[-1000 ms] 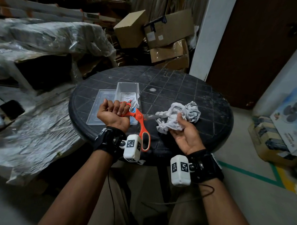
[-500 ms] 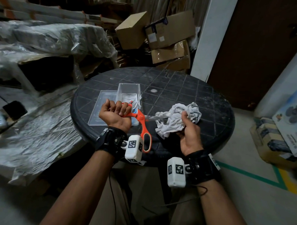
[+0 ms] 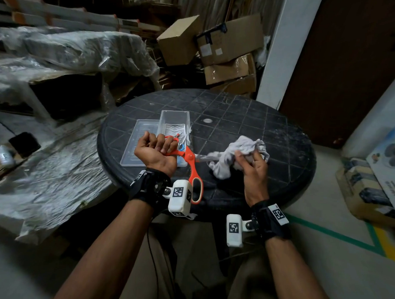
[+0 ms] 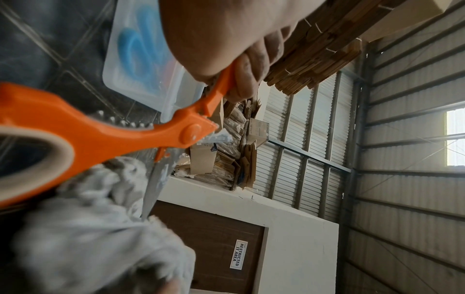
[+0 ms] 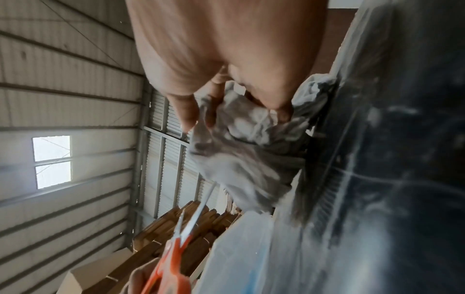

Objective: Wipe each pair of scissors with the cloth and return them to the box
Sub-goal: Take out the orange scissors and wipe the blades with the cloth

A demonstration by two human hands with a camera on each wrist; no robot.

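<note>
Roughly largest first: round black table (image 3: pixel 249 119) with a grid top fills mid-frame. Plastic-wrapped bundles (image 3: pixel 68 48) at 10 o'clock, stacked cardboard boxes (image 3: pixel 227 49) at 12, brown door (image 3: pixel 351 65) at 2, a printed fan carton (image 3: pixel 388 160) on the floor at 3. On the table at 11 o'clock from the hands sits the clear plastic box (image 3: pixel 175 124), its lid (image 3: pixel 138 145) flat just left of it; blue-handled scissors (image 4: pixel 138 49) lie inside, partly hidden by the left hand. White crumpled cloth (image 3: pixel 234 155) is held above the table at centre-right, covering the blade tips. Orange scissors (image 3: pixel 191 162) are held open over the table's near edge, one handle loop hanging toward 6 o'clock beside the wrist camera, blades pointing toward 3 into the cloth. Left hand (image 3: pixel 156 152) is palm-up, fist curled tight round the upper orange handle. Right hand (image 3: pixel 254 164) has fingers bunched, pinching the cloth round a blade.
</note>
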